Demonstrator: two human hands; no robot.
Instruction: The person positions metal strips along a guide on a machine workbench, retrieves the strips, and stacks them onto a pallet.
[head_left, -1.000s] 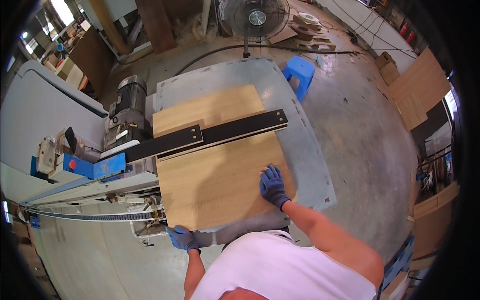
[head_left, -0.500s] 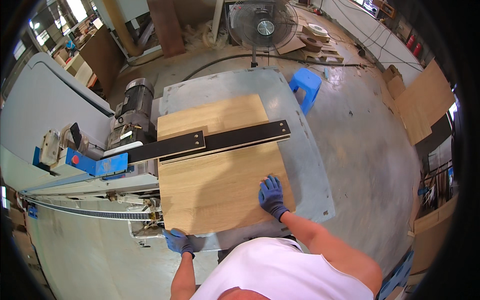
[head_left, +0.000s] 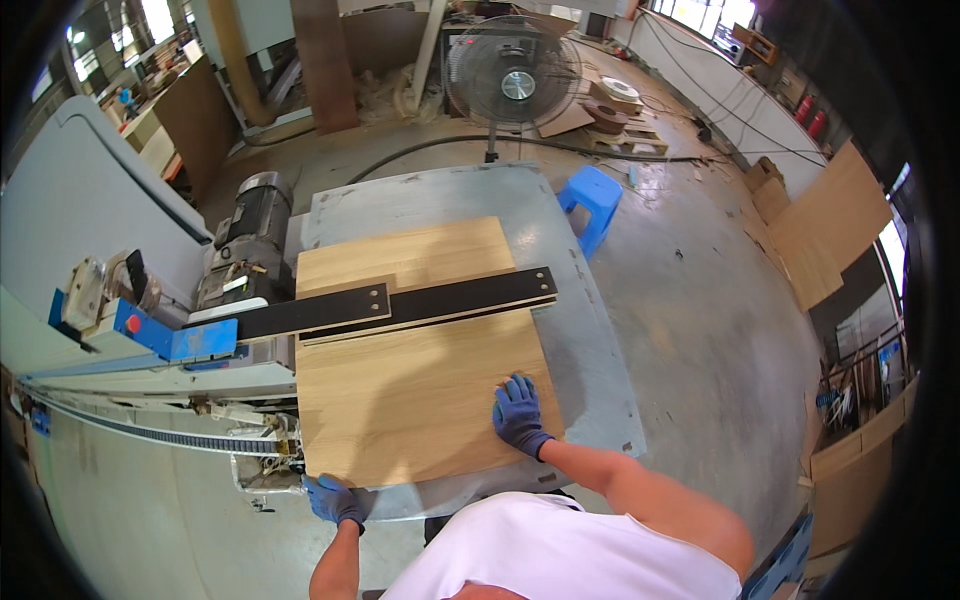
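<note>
A pale wood-grain board (head_left: 420,400) lies flat on a grey metal table (head_left: 600,400), beneath two black bars. My left hand (head_left: 332,500), in a blue-grey glove, is closed at the board's near left corner; part of its fingers is hidden there. On the board's right part rests my right hand (head_left: 520,414), gloved alike, with its fingers stretched forward and slightly bent on the surface. The longer black bar (head_left: 470,292) crosses the board and passes its right edge. Beside it, the shorter black bar (head_left: 310,311) reaches in from the machine at the left.
A grey machine housing (head_left: 90,200) with a motor (head_left: 255,220) and a blue bracket (head_left: 205,340) borders the board's left. A cable chain (head_left: 160,431) runs at the lower left. Beyond the table stand a fan (head_left: 515,85) and a blue stool (head_left: 595,200).
The whole view has shifted a little, with the scene lower and farther left. Both hands keep their places on the board, which shows no clear movement.
</note>
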